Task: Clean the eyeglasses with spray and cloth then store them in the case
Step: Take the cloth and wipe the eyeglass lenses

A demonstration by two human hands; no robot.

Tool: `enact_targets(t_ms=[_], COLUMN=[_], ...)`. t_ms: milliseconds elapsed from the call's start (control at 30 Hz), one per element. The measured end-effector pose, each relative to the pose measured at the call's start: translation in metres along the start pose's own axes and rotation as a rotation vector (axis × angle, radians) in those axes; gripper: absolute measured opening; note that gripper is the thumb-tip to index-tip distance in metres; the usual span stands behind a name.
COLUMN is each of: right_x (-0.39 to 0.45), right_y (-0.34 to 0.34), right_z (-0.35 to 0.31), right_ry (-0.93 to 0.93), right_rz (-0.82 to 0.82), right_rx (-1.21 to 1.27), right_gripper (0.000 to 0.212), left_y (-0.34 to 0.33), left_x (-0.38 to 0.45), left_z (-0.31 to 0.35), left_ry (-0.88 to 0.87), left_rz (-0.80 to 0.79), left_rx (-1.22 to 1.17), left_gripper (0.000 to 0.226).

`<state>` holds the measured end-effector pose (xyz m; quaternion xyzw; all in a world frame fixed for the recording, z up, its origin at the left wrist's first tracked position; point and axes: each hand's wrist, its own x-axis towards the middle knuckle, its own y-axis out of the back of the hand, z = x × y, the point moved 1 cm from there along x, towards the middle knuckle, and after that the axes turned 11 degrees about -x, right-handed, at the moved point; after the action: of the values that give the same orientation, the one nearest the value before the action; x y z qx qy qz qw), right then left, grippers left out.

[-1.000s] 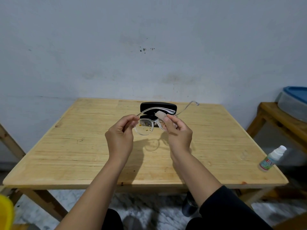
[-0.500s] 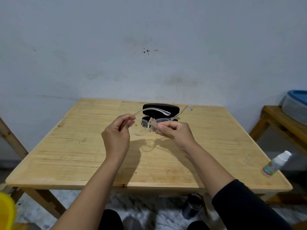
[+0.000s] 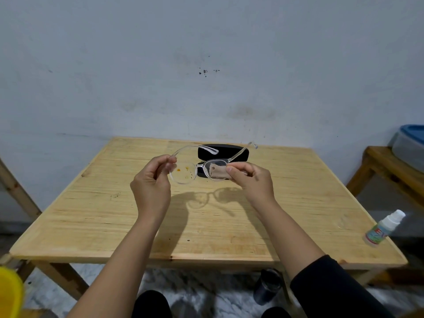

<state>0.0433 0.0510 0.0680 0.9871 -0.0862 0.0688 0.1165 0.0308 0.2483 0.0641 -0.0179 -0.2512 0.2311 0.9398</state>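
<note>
Clear-framed eyeglasses (image 3: 183,174) hang above the wooden table (image 3: 91,214), temples unfolded toward the wall. My left hand (image 3: 151,182) pinches the frame at its left hinge. The left lens carries yellow-orange specks. My right hand (image 3: 250,180) pinches a small tan cloth (image 3: 216,172) against the right lens, which it partly covers. Behind the glasses an open black case (image 3: 222,152) lies on the table, its lower half mostly hidden. A small white spray bottle (image 3: 382,229) lies tilted at the table's right edge.
A wooden side bench (image 3: 390,166) at the right carries a grey tub with a blue lid (image 3: 410,143). A dark bottle (image 3: 267,286) stands on the floor under the table's front edge. A yellow object (image 3: 9,292) shows at the bottom left corner.
My right hand has shifted the cloth from the bridge across onto the right lens. The glasses have tipped so both lenses face me more squarely. My left hand keeps its hold.
</note>
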Motion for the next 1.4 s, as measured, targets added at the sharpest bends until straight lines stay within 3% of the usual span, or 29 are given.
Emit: enact_targets(t_ms=[167,267,533,700,900,1400], right_x=[-0.004,-0.004,-0.007,-0.009,-0.013,-0.013], right_y=[-0.019,-0.026,-0.013,-0.012,-0.014,-0.008], right_z=[-0.004,-0.007,-0.013,-0.012,-0.016,-0.019], right_ry=[-0.086,-0.089,0.002,-0.074,-0.141,0.007], right_rz=[0.258,0.325,0.052,0.075,0.114,0.007], right_rx=[0.181,0.242,0.148,0.269,0.437,0.057], right_gripper=[0.015,0.025,0.015,0.024,0.021,0.010], left_y=[-0.004,-0.007,-0.001,-0.004,-0.004,-0.001], left_x=[-0.005,-0.008,-0.004,-0.006,-0.007,-0.001], left_z=[0.002,0.005,0.008,0.009,0.009,0.008], left_ry=[-0.014,-0.018,-0.020,-0.014,-0.018,-0.026], left_rz=[-0.014,-0.020,0.006,-0.005,-0.020,-0.002], left_rx=[-0.012,-0.015,-0.002,-0.017,-0.011,-0.027], left_gripper=[0.037,0.037,0.036,0.033,0.036,0.032])
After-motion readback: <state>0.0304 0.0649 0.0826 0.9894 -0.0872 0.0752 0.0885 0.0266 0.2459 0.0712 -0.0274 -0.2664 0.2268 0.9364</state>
